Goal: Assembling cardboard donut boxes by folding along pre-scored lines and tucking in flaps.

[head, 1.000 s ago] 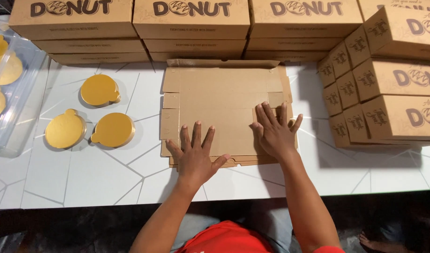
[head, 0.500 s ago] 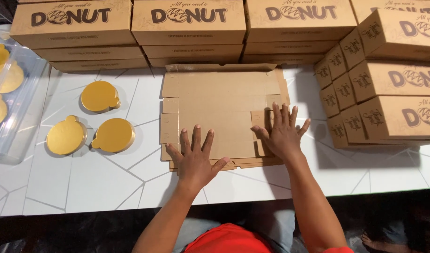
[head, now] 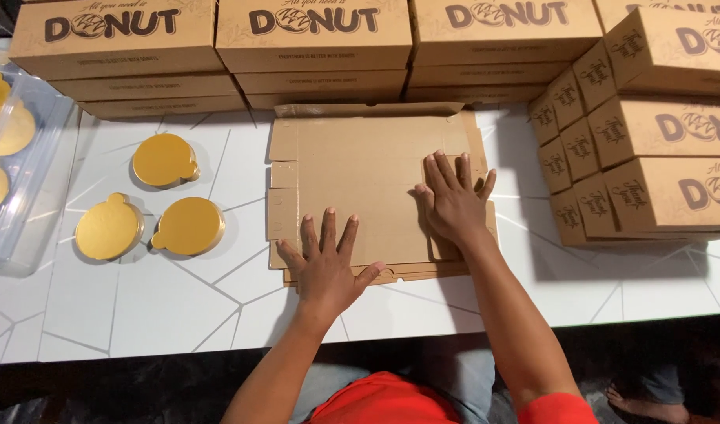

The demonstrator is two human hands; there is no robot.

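A flat, unfolded brown cardboard box blank [head: 360, 169] lies on the white table [head: 140, 314] in front of me. My left hand [head: 328, 267] lies palm down with fingers spread on the blank's near edge. My right hand [head: 452, 200] presses flat on its right side, fingers spread, a little farther from me than the left. Neither hand grips anything.
Stacks of closed brown donut boxes line the back [head: 313, 47] and the right [head: 658, 133]. Three round gold cake boards [head: 165, 159] [head: 109, 228] [head: 189, 226] lie left of the blank. A clear plastic bin [head: 22, 173] with more gold boards stands at the far left.
My right hand has slid a little farther up the blank's right side. My left hand has stayed on the near edge.
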